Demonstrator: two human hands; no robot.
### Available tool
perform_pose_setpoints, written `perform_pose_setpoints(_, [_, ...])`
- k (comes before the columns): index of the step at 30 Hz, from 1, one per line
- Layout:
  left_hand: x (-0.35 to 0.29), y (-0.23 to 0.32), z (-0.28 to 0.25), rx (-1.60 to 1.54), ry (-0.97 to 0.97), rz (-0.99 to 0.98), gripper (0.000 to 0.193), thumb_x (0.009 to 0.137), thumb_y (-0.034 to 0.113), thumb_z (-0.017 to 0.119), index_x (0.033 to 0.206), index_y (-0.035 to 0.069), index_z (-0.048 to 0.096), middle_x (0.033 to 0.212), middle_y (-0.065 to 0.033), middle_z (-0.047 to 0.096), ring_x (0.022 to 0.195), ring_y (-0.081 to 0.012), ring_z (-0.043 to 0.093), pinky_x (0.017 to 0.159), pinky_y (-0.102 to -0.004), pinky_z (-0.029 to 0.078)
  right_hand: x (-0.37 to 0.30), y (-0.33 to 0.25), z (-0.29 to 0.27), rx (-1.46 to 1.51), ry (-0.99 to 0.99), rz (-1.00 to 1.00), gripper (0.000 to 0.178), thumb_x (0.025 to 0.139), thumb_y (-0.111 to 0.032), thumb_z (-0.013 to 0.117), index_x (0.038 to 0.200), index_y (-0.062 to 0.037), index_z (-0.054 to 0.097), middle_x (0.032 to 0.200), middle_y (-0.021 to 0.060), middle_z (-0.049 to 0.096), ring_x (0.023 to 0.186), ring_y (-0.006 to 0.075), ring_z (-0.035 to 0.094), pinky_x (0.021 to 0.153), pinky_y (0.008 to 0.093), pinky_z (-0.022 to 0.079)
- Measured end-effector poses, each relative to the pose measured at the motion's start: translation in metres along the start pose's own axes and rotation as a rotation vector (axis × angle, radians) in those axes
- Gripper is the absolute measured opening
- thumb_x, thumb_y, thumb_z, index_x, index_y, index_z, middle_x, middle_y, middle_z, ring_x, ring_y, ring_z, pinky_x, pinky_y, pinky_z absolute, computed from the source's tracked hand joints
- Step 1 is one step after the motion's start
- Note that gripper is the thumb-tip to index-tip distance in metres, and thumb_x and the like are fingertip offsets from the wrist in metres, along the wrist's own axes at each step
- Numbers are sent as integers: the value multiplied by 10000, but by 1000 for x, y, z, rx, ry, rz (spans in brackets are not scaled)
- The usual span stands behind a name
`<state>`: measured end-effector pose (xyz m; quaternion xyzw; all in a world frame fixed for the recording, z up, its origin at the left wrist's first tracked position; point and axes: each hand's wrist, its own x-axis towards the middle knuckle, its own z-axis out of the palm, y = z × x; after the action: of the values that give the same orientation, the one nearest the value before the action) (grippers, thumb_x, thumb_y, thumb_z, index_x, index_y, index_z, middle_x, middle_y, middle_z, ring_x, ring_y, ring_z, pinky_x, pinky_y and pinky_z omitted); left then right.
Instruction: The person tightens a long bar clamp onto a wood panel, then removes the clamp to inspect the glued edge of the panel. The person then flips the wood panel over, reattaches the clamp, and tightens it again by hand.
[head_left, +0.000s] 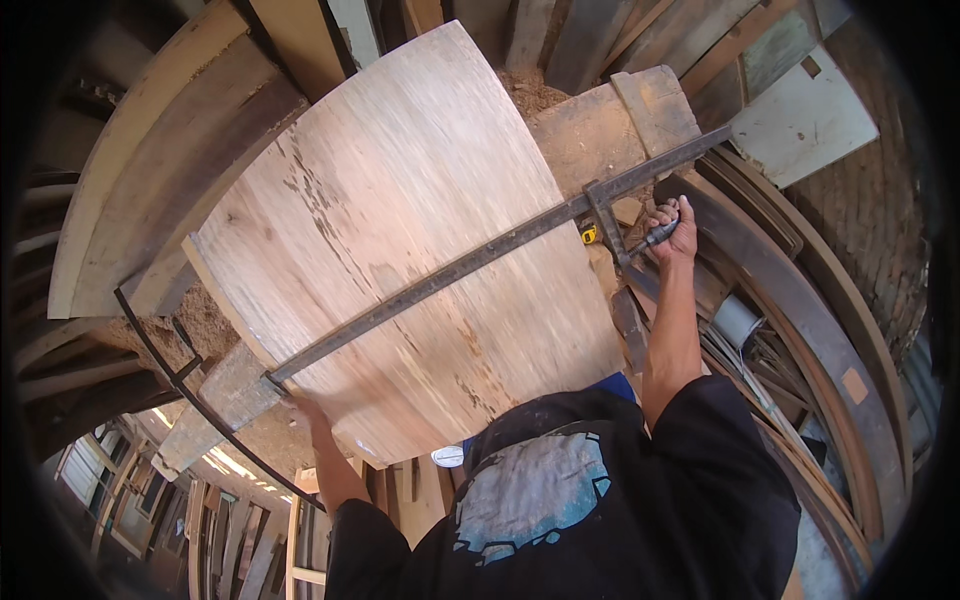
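Note:
A wide pale wooden panel with dark streaks in its grain lies in front of me. Across it runs a long dark metal bar clamp, from the lower left edge to beyond the right edge. My right hand is closed around the clamp's screw handle, with the thumb pointing up. At the clamp's other end my left hand is against the panel's lower left edge, close beside the jaw; its fingers are mostly hidden. A yellow and black tape measure sits just right of the panel, near the sliding jaw.
A worn wooden beam sticks out under the panel. Another dark bar clamp stands at the left. Curved boards lean at the upper left, and curved dark timber lies at the right. Sawdust covers the left side.

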<state>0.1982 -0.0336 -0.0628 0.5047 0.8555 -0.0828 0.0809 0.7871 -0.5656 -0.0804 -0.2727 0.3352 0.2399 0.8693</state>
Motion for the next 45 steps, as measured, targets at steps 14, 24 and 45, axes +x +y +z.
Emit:
perform_pose_setpoints(14, [-15,10,3,-153,101,158,737,941,567,279,1029,-74,631,1006,-362,587,916,-510,574,805,-554,447,-7,3,-2,-96,-56,-56,344,896,-235,565,1145,-2,514,978,61,527,873,201,506,785,349,437])
perform_pose_setpoints(24, [8,-6,-3,-1192,-796,-163,715,908,633,355,1228,24,550,1084,-148,638,966,-308,603,851,-445,453,8,-23,-14,-278,23,26,289,955,-333,491,786,-98,500,618,-34,418,557,106,436,561,272,405])
perform_pose_setpoints(45, [-183,-173,-18,-1498,-845,-328,775,827,457,651,1402,55,321,1391,-102,427,1276,-272,406,1062,-477,359,1,0,6,-101,6,36,214,931,-311,532,823,-130,497,584,-60,427,512,94,439,524,287,416])
